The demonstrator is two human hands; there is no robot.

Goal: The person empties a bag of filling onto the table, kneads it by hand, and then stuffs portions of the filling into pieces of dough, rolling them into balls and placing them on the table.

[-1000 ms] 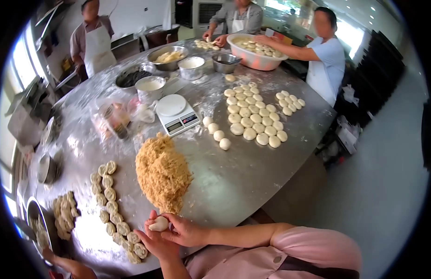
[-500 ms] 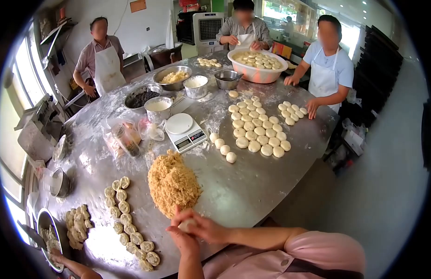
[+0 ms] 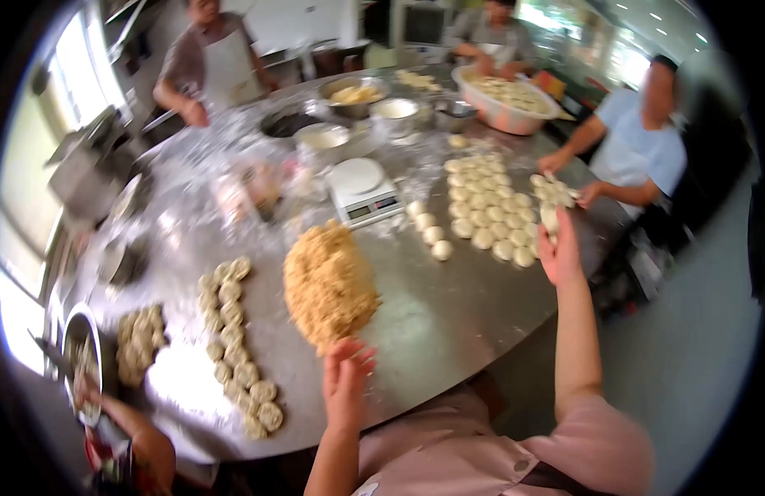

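Observation:
My right hand (image 3: 563, 255) is stretched out to the right, with a round, pale dough ball (image 3: 550, 219) between thumb and fingers at the edge of the dough-ball rows (image 3: 483, 207). Motion blur softens its fingertips. Close to the near end of a mound of crumbly tan filling (image 3: 329, 285), my left hand (image 3: 347, 382) is raised with its fingers apart and nothing in it. Left of the mound, rolled dough pieces (image 3: 232, 326) lie in a double row on the metal table (image 3: 432, 331).
A kitchen scale (image 3: 362, 190) stands beyond the mound, near a short line of dough balls (image 3: 430, 231). Bowls of ingredients (image 3: 323, 136) and a large basin (image 3: 515, 116) are farther back. A co-worker's hands (image 3: 593, 195) handle dough pieces at right; another person's arm (image 3: 122, 413) reaches in at lower left.
My hands have come apart. The right one has carried the dough ball far right to the rows; the left has opened near the mound. The view has shifted, and the right-hand co-worker has gathered dough pieces.

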